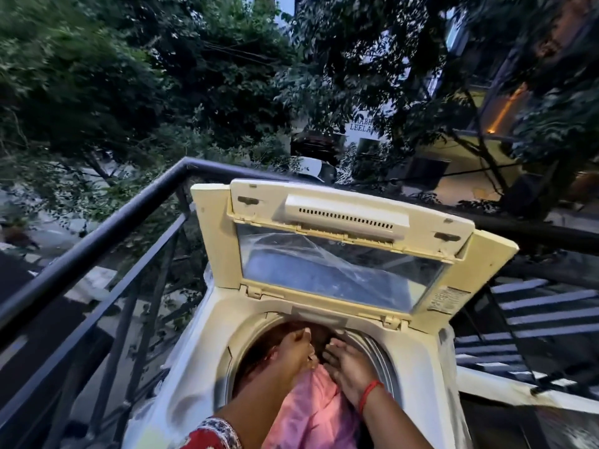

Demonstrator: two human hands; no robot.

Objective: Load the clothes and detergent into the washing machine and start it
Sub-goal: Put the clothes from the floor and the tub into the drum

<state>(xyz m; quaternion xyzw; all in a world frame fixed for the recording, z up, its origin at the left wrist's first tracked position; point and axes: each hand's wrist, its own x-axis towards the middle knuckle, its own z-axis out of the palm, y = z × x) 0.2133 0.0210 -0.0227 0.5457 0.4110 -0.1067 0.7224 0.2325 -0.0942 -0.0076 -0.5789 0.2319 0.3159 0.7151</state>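
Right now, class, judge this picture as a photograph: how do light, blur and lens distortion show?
Head view: dim dusk light, with one warm lamp glow at upper right; trees smear with motion blur at left; the wide lens bows the railing; the raised lid window shows pale reflections; both hands are slightly soft.

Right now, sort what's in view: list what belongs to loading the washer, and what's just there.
Part of the job:
- washing machine, lid raised
- pink garment going into the drum
- left hand and right hand, both pressing clothes down

Just there:
- black railing
- trees
- stairs
- building
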